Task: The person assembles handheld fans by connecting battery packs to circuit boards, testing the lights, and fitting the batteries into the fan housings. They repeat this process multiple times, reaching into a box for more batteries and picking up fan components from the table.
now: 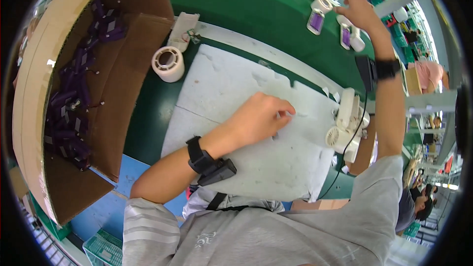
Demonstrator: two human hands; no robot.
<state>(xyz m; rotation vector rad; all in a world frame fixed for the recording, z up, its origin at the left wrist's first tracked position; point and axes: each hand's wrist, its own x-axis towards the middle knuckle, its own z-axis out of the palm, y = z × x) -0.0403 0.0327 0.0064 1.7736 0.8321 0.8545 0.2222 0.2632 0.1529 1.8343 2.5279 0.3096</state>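
Observation:
My left hand [268, 116] hovers over a white foam sheet [246, 162], its fingers loosely bent, thumb and index finger apart, with nothing visible between them. Stretched to the far right, my right hand [358, 11] has its fingers spread above the green work surface [236, 0]. Just below it lies a white casing with a purple insert [345, 37]. A similar white casing [316, 21] is to its left, beside a white ring-shaped part [322, 4]. White fan-like housings [340, 135] with a slotted round grille stand at the sheet's right edge.
A tall cardboard box [111, 74] at left holds several purple packs [74, 93] with wires. Beside it stand a white roll-like cylinder [168, 64] and an open white casing [183, 32]. A black cable [351, 143] runs down from my right wrist. Other people sit at far right.

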